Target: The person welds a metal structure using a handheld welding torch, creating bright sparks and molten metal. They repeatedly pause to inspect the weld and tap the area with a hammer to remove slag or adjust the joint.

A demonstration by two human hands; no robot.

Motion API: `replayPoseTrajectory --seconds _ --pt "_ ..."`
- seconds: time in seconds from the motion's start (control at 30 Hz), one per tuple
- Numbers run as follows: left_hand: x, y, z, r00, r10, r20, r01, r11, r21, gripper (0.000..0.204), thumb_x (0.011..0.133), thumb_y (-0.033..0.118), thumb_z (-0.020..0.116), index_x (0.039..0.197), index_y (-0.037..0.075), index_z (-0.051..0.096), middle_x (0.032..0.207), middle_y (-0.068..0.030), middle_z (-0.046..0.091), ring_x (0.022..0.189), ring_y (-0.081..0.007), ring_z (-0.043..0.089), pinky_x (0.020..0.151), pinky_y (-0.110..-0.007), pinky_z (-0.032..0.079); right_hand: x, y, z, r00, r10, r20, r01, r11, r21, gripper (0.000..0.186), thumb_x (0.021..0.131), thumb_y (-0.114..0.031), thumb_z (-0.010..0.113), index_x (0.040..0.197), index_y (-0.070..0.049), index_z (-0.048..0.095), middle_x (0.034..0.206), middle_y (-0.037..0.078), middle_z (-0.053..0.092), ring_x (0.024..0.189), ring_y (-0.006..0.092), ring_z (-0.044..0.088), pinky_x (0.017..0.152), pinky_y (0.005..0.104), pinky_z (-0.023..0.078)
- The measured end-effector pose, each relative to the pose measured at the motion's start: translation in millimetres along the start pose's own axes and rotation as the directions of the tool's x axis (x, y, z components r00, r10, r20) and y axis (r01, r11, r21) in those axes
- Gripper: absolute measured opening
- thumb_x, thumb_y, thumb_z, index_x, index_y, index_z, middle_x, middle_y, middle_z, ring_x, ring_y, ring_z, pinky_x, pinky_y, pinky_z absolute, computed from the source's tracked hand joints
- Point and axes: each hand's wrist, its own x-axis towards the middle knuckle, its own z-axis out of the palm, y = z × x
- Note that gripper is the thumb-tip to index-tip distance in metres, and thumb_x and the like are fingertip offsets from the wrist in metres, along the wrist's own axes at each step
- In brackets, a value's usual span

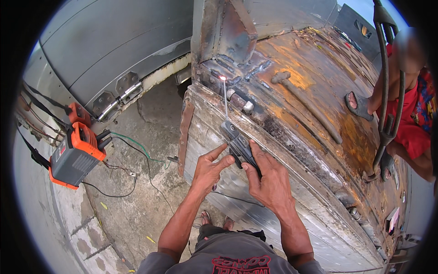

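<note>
My right hand (271, 180) is wrapped round a dark welding electrode holder (238, 142). My left hand (209, 169) closes on the holder's left side, its thumb and index finger against it. A thin grey welding rod (225, 100) is clamped in the holder's jaws and points away from me. The rod's far tip glows red-white at the rusty metal bed (315, 86), near its corner. Fresh dark weld seams (258, 69) lie around that spot. Just right of the rod is a short metal cylinder (241, 103) fixed along the bed's edge.
A hammer (310, 105) lies on the bed. At right a person in red shorts (406, 114) rests sandalled feet on it, beside a bent metal bar (385, 123). An orange and grey welding machine (77, 155) stands at left, its cables (146, 160) trailing over the concrete. A hinged grey panel (118, 41) rises behind.
</note>
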Motion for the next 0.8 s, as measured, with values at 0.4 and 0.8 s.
replayPoseTrajectory --seconds 0.4,0.8 --pt "2.0 -0.6 -1.1 0.999 0.027 -0.018 -0.026 0.998 0.06 0.1 0.083 0.054 0.094 0.151 -0.009 0.058 0.082 -0.006 0.073 0.046 -0.0014 0.039 0.041 -0.025 0.029 0.1 2.3 1.6 1.0 0.014 0.011 -0.014 1.0 -0.012 0.063 0.101 -0.022 0.072 0.159 -0.006 0.054 0.103 0.022 0.073 0.082 0.0418 0.074 0.068 0.0496 0.058" --pt "-0.3 4.7 2.6 0.999 0.041 -0.022 -0.04 0.999 0.035 0.097 0.084 0.051 0.094 0.151 -0.008 0.058 0.091 -0.0113 0.077 0.047 -0.0011 0.038 0.041 -0.025 0.029 0.7 1.6 2.5 1.0 0.016 -0.002 -0.016 1.0 0.007 0.063 0.101 -0.022 0.073 0.158 -0.005 0.054 0.099 0.022 0.072 0.08 0.041 0.074 0.067 0.0496 0.058"
